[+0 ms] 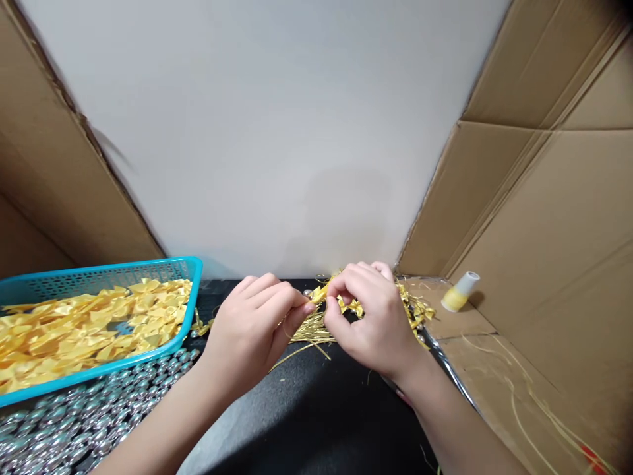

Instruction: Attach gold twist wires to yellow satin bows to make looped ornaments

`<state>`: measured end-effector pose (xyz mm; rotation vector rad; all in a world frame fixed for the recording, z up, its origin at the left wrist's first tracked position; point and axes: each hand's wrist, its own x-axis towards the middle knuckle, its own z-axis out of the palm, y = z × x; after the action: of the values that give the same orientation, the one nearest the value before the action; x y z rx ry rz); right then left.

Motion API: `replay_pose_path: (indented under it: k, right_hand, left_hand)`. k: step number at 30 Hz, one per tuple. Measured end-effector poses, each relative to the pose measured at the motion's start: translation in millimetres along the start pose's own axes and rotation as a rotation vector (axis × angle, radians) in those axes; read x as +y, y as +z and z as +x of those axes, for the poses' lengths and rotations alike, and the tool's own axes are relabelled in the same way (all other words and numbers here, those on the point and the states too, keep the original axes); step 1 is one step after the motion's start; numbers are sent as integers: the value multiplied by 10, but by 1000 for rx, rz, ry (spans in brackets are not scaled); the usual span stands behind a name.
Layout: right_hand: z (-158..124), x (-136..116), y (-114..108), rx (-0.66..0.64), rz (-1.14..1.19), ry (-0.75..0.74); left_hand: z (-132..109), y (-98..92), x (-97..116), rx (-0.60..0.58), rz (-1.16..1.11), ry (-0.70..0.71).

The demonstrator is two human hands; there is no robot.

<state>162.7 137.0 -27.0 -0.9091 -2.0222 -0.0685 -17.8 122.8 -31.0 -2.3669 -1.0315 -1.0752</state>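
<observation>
Between my two hands is a small yellow ribbon bow (319, 294), with a shiny silver bead (307, 293) at its left end. My left hand (254, 323) pinches the bow's left side between thumb and forefinger. Thumb and forefinger of my right hand (373, 313) close on its right side; the exact contact is partly hidden by the fingers. Below the bow, a bundle of thin gold twist ties (314, 328) lies on the black tabletop (316, 409). Behind and right of my right hand is a pile of yellow bows with beads and gold strands (418, 307).
A blue plastic basket (196, 290) of loose yellow bows stands at left, with many silver beads (93, 415) in front. To the right, a yellow thread spool (459, 291) stands on cardboard (475, 369) with loose strands. Cardboard walls (558, 218) flank a white panel (277, 132).
</observation>
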Motion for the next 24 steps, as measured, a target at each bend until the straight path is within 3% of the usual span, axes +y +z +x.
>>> replay_pose_path:
  k: [5,12,19,24]
  right_hand:
    - [8,-7,-3,-40,66,62]
    - [18,-20,-33,-231,176,104]
    - [14,10,31,-326,205,119]
    - [16,30,106,-236,369,166]
  left_hand:
    - [4,-28,24,-65,-192,-152]
    - [18,-64,59,-226,-468,-438]
    - [28,-68,59,-237,-488,-460]
    - [23,-51,43,-257,-515,-471]
